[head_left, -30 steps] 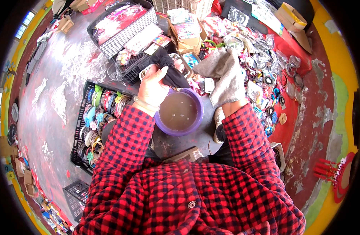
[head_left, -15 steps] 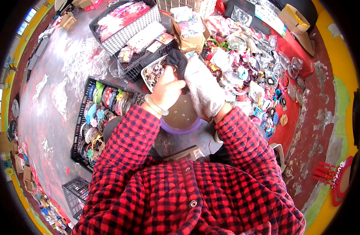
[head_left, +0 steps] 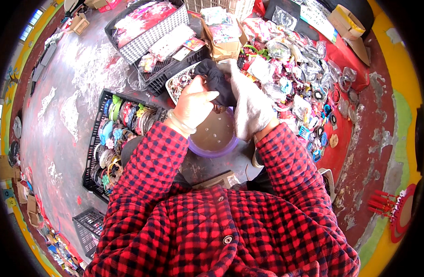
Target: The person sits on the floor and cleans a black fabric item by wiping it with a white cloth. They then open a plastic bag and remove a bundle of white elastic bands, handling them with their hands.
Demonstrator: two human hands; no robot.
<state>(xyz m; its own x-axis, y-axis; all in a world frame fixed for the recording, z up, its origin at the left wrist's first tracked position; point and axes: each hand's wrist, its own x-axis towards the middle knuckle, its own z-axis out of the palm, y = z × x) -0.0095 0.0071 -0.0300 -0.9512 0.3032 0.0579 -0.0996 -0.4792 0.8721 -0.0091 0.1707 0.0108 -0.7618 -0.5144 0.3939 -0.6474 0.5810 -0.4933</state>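
My left hand (head_left: 193, 102), bare and with a pale bangle at the wrist, pinches a bunched black fabric piece (head_left: 216, 82) between thumb and fingers. Its exact kind cannot be made out. A greyish-white fuzzy cloth (head_left: 250, 104) covers my right hand (head_left: 264, 123) down to near the wrist and lies against the right side of the black piece. The fingers under the cloth are hidden. Both hands are above a purple-rimmed basin (head_left: 214, 152) with cloudy liquid and small white spots. Just beyond my left hand, partly hidden, stands a white basket (head_left: 173, 93) of small hair accessories.
At my left, a black crate (head_left: 90, 159) holds many headbands. Ahead are stacked crates (head_left: 153, 38) of packaged goods and a cardboard box (head_left: 226, 50). A heap of bagged accessories (head_left: 286, 69) spreads over a red sheet (head_left: 343, 143) at right. A smaller crate (head_left: 85, 231) stands lower left.
The cloth-covered right hand has shifted slightly right and turned, away from my left hand. More of the black piece shows between the hands. My left hand has hardly moved.
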